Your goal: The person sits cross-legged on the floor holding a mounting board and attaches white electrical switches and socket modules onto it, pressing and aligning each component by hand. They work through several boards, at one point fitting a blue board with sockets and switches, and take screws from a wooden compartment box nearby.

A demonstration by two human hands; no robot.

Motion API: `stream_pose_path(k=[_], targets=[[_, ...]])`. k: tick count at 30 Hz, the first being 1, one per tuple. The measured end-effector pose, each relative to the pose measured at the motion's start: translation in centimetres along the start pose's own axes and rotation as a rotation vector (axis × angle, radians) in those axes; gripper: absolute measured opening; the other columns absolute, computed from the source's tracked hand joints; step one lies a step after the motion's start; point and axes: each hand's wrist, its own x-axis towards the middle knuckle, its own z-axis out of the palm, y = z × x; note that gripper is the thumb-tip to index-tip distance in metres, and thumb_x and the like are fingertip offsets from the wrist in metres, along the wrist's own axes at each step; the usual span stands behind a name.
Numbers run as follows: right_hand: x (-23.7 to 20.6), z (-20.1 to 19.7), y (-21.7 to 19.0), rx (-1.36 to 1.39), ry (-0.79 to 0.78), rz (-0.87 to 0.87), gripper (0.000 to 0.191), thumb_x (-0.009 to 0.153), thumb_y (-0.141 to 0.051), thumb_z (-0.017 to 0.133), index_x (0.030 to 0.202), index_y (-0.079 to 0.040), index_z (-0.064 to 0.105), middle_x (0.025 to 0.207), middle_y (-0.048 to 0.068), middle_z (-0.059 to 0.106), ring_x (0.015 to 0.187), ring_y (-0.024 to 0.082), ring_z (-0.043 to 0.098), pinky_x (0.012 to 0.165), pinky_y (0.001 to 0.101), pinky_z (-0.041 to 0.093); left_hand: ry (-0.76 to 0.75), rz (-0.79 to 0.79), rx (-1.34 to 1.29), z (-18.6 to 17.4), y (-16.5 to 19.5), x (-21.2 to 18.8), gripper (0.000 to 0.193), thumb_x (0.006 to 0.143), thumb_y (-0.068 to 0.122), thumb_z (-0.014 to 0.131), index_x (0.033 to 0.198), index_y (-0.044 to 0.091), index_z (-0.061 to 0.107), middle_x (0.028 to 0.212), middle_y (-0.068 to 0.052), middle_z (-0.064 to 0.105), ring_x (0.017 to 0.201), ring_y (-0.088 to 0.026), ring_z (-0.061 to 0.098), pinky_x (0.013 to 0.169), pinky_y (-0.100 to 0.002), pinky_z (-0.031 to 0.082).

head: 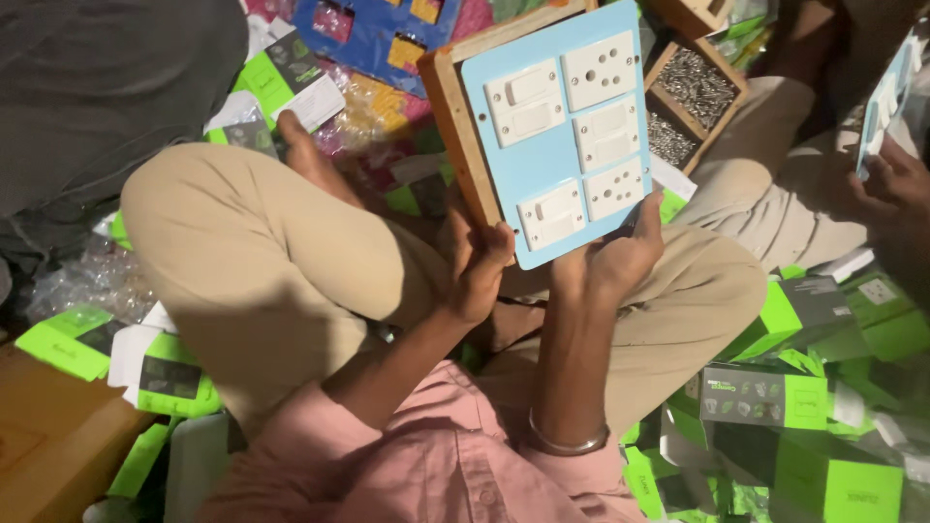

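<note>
I hold a wooden box with a light blue front plate (pixel 504 160) over my crossed legs. The plate carries several white switches and sockets (pixel 567 136). My left hand (pixel 477 266) grips the box's lower left edge, fingers curled around the wood. My right hand (pixel 620 254) holds the plate's lower right corner, thumb on its front. A metal bangle (pixel 567 444) sits on my right wrist.
Green and grey cartons (pixel 775 397) lie scattered on the floor at right and left (pixel 170 378). A wooden tray of screws (pixel 690 92) stands behind the plate. Another person's hand (pixel 896 179) at far right holds a similar blue plate. A brown cardboard box (pixel 48 436) sits at lower left.
</note>
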Motion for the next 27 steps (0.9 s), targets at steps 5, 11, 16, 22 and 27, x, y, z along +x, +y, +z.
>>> stream_pose_path(k=[5,11,16,22,27], targets=[[0.4,-0.3,-0.4,0.051,-0.028,0.081,0.044,0.109,-0.029,0.04,0.137,0.003,0.053,0.134,0.017,0.063,0.124,0.03,0.062,0.112,0.0455,0.048,0.003,0.052,0.09,-0.5,-0.1,0.4,0.079,0.105,0.046,0.06,0.159,0.003,0.022,0.121,-0.005,0.054,0.098,-0.008,0.054,0.081,-0.023,0.047],[1.0,-1.9,-0.9,-0.001,-0.048,0.121,0.042,0.112,-0.026,0.043,0.137,0.006,0.054,0.132,0.017,0.063,0.121,0.028,0.062,0.11,0.0425,0.05,-0.02,0.096,0.182,-0.7,-0.1,0.0,0.08,0.106,0.047,0.063,0.161,0.003,0.025,0.119,-0.005,0.054,0.091,-0.008,0.053,0.077,-0.022,0.046],[0.9,-2.0,-0.6,-0.008,-0.063,0.122,0.041,0.111,-0.024,0.044,0.136,0.007,0.054,0.131,0.017,0.064,0.122,0.028,0.062,0.111,0.0425,0.047,-0.044,0.133,0.195,-0.6,-0.1,0.1,0.076,0.108,0.042,0.064,0.161,0.004,0.024,0.136,-0.007,0.051,0.117,-0.013,0.053,0.1,-0.027,0.048],[-1.2,-0.3,-1.1,-0.048,-0.027,-0.002,0.044,0.109,-0.027,0.046,0.136,0.007,0.054,0.135,0.017,0.063,0.126,0.028,0.06,0.116,0.0448,0.043,-0.059,-0.101,-0.126,-0.6,0.3,0.4,0.079,0.1,0.023,0.07,0.16,0.003,0.023,0.138,-0.009,0.052,0.12,-0.017,0.053,0.097,-0.032,0.047],[-3.2,0.8,-1.8,-0.044,-0.025,-0.107,0.041,0.109,-0.025,0.047,0.135,0.006,0.055,0.136,0.018,0.064,0.129,0.029,0.06,0.118,0.0475,0.042,-0.129,-0.242,-0.193,-1.1,1.2,0.6,0.085,0.096,0.014,0.075,0.163,0.003,0.024,0.136,-0.014,0.053,0.118,-0.022,0.053,0.093,-0.036,0.043]])
